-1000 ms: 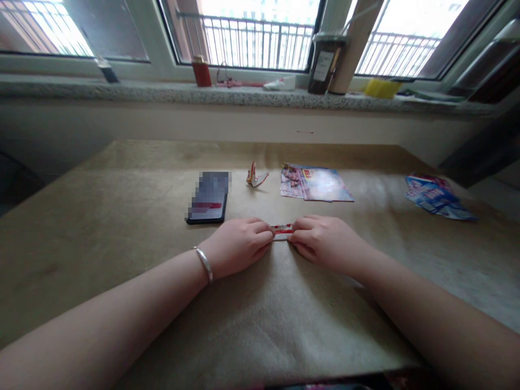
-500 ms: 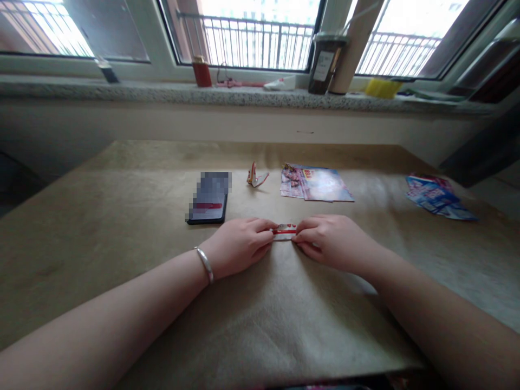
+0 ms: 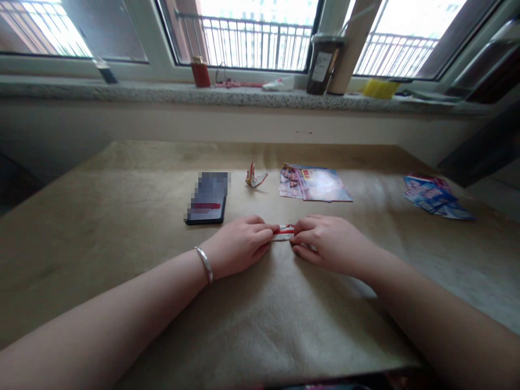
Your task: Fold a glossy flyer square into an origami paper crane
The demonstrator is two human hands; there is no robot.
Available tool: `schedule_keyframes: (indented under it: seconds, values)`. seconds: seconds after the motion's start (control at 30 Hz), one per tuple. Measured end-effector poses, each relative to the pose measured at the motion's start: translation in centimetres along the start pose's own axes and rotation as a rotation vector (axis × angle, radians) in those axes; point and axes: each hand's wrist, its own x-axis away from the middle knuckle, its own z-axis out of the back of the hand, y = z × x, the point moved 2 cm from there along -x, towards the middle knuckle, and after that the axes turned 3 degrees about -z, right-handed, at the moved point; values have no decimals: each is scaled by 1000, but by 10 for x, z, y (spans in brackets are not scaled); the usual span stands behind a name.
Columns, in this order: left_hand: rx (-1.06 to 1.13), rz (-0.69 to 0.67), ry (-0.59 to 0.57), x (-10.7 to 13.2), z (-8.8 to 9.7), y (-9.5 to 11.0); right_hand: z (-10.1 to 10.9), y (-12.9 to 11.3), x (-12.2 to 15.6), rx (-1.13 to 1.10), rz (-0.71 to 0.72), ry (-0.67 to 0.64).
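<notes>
A small folded strip of paper, white with red print, lies flat on the table before me. My left hand has its fingers closed on the strip's left end, the fingertips pressing it down. At the right end, my right hand pinches the strip between bent fingers. Only the strip's middle shows; both ends are hidden under my fingers. Beyond my hands stands a small folded paper piece, red and white, with one part sticking up.
A phone with a blurred screen lies beyond my left hand. Printed leaflets lie farther back, and blue-pink leaflets at the right. Behind the table, a stone windowsill carries a red container and a dark cup.
The fingers of my right hand have shifted slightly left along the strip, and my left fingertips reach a little farther over it. The other things stay in place.
</notes>
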Motion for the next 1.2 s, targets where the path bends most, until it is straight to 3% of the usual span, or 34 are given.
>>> schedule_keyframes:
  seconds: [0.27, 0.7, 1.2]
  values:
    - [-5, -12, 19, 0, 2, 0, -10, -1, -5, 43, 23, 114]
    - [28, 45, 27, -4, -1, 1, -17, -3, -12, 53, 21, 194]
    - [46, 82, 56, -2, -3, 0, -21, -3, -17, 8, -45, 192]
